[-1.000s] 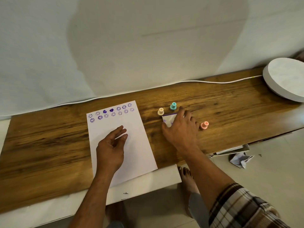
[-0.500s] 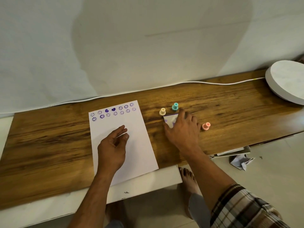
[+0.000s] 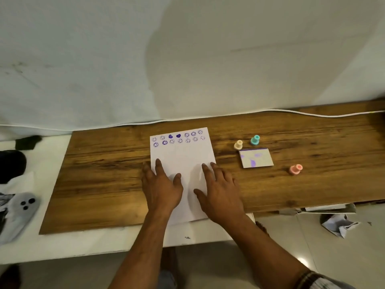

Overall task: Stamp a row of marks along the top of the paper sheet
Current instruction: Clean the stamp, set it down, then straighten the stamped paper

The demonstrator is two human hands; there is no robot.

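Both palms flat on the sheet, stamps all set down, rows already inked.

On the long brown wood-grain desk (image 3: 312, 184) the white paper sheet (image 3: 183, 161) lies near the middle, its near end hanging past the desk's front edge, with two rows of purple smiley and heart marks (image 3: 178, 138) along its far end. My left hand (image 3: 161, 188) and right hand (image 3: 220, 192) rest spread and empty on its lower half, fingers loose, gripping nothing. If I push unevenly, I judge the overhanging sheet could skew or crease, and a palm sliding up could smear ink that may be wet. To the right sit the purple-stained rectangular ink pad (image 3: 256, 158), then the small teal (image 3: 255, 139), cream (image 3: 238, 144) and pink (image 3: 295, 169) plastic stamps; a careless reach could knock one rolling.
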